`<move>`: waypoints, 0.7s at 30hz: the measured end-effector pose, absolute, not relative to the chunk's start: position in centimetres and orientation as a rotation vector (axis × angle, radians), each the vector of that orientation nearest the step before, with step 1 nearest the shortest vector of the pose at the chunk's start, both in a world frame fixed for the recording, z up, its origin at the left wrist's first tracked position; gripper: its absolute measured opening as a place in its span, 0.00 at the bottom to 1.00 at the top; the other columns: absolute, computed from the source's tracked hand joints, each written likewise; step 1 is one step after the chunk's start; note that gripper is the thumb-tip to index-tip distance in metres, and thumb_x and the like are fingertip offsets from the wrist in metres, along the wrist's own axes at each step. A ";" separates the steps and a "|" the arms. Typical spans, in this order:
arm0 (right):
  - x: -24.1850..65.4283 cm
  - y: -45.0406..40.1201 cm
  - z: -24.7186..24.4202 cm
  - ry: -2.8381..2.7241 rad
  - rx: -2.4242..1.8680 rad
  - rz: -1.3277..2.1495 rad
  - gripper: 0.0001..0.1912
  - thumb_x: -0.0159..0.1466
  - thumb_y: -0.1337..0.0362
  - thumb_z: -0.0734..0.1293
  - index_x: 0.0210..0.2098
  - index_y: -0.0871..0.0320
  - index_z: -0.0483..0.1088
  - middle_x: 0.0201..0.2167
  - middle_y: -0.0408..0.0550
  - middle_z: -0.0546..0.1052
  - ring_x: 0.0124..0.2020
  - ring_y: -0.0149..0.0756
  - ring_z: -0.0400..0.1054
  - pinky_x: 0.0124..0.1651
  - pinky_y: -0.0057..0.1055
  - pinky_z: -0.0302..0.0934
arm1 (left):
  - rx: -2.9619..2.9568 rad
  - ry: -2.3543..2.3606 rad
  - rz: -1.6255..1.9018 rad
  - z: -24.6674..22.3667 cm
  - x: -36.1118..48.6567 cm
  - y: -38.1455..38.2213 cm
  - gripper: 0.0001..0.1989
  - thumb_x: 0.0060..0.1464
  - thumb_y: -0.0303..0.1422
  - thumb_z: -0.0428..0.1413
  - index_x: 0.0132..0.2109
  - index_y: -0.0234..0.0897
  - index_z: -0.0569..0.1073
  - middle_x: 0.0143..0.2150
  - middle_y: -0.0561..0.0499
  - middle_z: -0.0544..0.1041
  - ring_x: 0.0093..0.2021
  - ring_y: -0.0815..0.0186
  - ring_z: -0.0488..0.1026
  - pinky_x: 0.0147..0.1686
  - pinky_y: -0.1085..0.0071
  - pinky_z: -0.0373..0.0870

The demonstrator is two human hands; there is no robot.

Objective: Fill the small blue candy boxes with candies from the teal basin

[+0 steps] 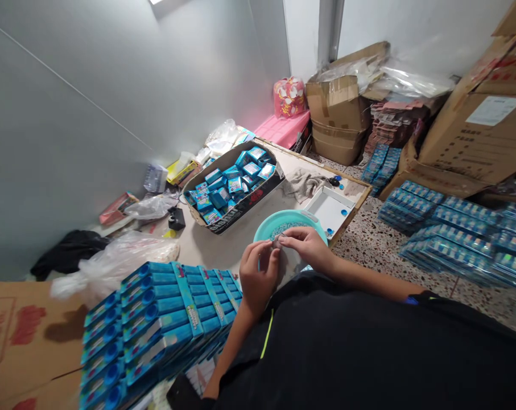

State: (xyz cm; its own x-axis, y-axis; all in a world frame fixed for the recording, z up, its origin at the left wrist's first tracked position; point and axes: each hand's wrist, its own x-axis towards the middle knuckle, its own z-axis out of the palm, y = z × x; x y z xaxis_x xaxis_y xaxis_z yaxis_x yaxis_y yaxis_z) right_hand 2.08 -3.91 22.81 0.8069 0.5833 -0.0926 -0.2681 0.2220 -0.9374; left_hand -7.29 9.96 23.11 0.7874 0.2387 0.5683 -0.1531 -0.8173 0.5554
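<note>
Over a turquoise basin [264, 225] my two hands meet, fingertips pinched together. My left hand [260, 273] is closed at the near side, and my right hand [306, 245] reaches in from the right, closed too. Between the fingertips is something small and greyish that I cannot make out. Many small pale pieces lie in the basin, partly hidden by my hands. Behind it stands a black carton [236, 213] filled with small blue boxes [236, 185]. A tall stack of blue boxes [164, 324] rises to the left of my left arm.
A white shallow tray [326, 208] with blue caps and a grey cloth [304, 185] lie beyond the basin. Plastic bags [116, 259] line the wall side. Wrapped blue packs [454, 233] and large cardboard boxes [475, 125] stand on the floor at right.
</note>
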 end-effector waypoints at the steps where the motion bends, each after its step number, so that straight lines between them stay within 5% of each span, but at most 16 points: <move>1: 2.0 -3.9 22.8 -0.302 -1.204 0.608 0.13 0.57 0.53 0.73 0.29 0.57 0.79 0.30 0.45 0.80 0.34 0.35 0.70 0.41 0.33 0.64 | 2.348 0.101 0.838 23.3 -7.2 9.9 0.05 0.62 0.32 0.59 0.43 0.37 0.77 0.42 0.47 0.79 0.44 0.63 0.78 0.47 0.65 0.76; 7: 1.9 -3.7 22.9 -0.308 -1.190 0.590 0.14 0.56 0.51 0.74 0.29 0.57 0.79 0.31 0.46 0.81 0.36 0.36 0.72 0.42 0.33 0.65 | 2.320 0.100 0.922 23.4 -7.0 9.8 0.04 0.60 0.31 0.61 0.42 0.37 0.79 0.40 0.48 0.80 0.41 0.65 0.78 0.44 0.66 0.77; 21: 1.9 -3.9 22.5 -0.288 -1.160 0.599 0.14 0.57 0.52 0.74 0.29 0.57 0.79 0.31 0.45 0.80 0.35 0.34 0.72 0.43 0.33 0.65 | 2.578 -0.199 1.202 22.7 -7.6 10.1 0.15 0.56 0.27 0.64 0.50 0.40 0.79 0.45 0.45 0.81 0.50 0.57 0.76 0.50 0.57 0.77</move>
State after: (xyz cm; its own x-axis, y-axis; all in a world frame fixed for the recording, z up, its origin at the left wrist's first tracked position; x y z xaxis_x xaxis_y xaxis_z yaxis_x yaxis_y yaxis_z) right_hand 1.88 -3.89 22.49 0.8102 0.5794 -0.0892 -0.2923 0.2673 -0.9182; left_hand -7.59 10.11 22.66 0.6423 -0.0030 0.7664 -0.2445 -0.9485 0.2012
